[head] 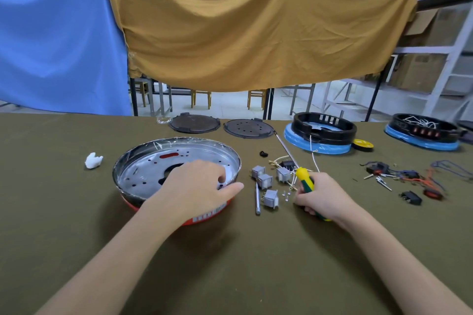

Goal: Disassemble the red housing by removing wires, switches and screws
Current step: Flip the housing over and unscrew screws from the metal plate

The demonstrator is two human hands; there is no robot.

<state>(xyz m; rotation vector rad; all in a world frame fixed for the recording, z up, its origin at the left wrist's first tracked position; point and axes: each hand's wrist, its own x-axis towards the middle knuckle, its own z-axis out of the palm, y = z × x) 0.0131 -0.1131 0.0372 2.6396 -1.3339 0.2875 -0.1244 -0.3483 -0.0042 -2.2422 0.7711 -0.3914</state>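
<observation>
The left hand [198, 186] reaches over the near right rim of the red housing [204, 217], its grip curled: the fingers dip inside onto the shiny metal plate [143, 171] while the thumb stretches along the outside of the rim. Whether the fingertips pinch anything small cannot be told. The right hand [321, 195], to the right of the housing, has its grip closed round the yellow and green handle of a screwdriver [304, 179], whose yellow end points up and away.

The red housing sits on the olive-covered bench [230, 276], round and shallow, open side up. Between the housing and the right hand lie four grey switches [265, 181], a loose metal bit [257, 198] and a few small screws [286, 194]. Just beyond the switches trail white wires [313, 158]. Farther right of the housing lies a scatter of black switches and coloured wires [409, 176]. Beyond the housing, at the bench's far edge, rest two dark round lids [220, 124] and two black and blue housings [325, 133].
</observation>
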